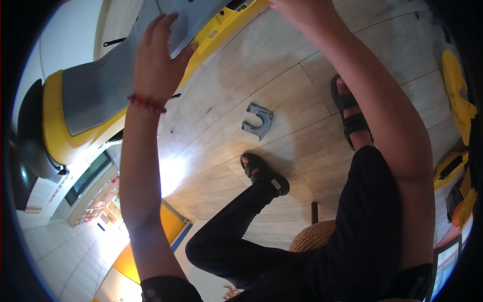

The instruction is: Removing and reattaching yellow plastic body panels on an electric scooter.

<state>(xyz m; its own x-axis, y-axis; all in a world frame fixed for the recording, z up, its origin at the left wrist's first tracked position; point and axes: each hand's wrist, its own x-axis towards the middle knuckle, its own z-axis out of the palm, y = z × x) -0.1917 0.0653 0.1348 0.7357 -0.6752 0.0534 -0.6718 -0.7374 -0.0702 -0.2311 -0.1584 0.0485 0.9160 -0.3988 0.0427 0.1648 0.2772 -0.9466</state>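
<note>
A large yellow and grey plastic body [95,95], like that of a small vehicle, runs along the upper left. My left hand [162,65], a red bead bracelet at its wrist, lies over the body's grey panel near the yellow edge. Its fingers are stretched out and the thumb stands apart, with nothing seen in it. Whether the fingertips press on the panel is hard to tell. At the top edge my right hand [307,14] reaches towards the yellow rim's far end. Its fingers are mostly cut off by the picture's edge.
A grey U-shaped plastic piece [267,121] lies on the wood-look floor between my sandalled feet and the body. Yellow plastic parts [457,90] rest at the far right. Below me is a round woven seat [313,236]. A black handle-like piece [114,42] sticks out behind the body.
</note>
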